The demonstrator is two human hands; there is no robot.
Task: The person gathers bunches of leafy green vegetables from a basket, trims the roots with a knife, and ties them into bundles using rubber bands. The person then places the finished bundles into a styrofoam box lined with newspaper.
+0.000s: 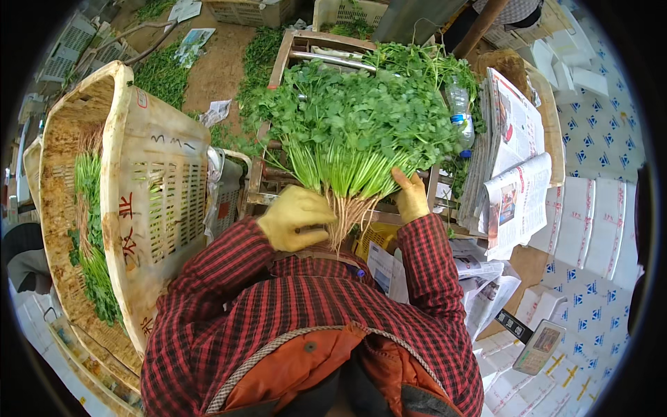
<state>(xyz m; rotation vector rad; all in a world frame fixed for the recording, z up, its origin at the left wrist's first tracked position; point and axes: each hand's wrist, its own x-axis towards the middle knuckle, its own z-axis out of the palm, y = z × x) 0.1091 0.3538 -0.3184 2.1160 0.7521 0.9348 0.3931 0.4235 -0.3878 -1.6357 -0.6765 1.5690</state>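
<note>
A broad bunch of coriander point(359, 125) lies on a wooden-framed rack point(284, 57), leaves pointing away from me and pale roots point(346, 213) hanging toward my waist. My left hand point(297, 219), in a yellow glove, is at the left side of the roots. Its fingertips touch them, with a gap showing between thumb and fingers; whether it grips any is unclear. On the right edge of the stems my right hand point(411, 195), also gloved, holds the bunch with the thumb on top. Its other fingers are partly hidden.
A tall plastic crate point(161, 135) stands at my left, with more coriander point(91, 234) inside. To the right are stacked newspapers point(513, 135) and a plastic bottle point(461, 114). A digital scale point(539, 346) sits at lower right. Another person point(513, 13) is at the top right.
</note>
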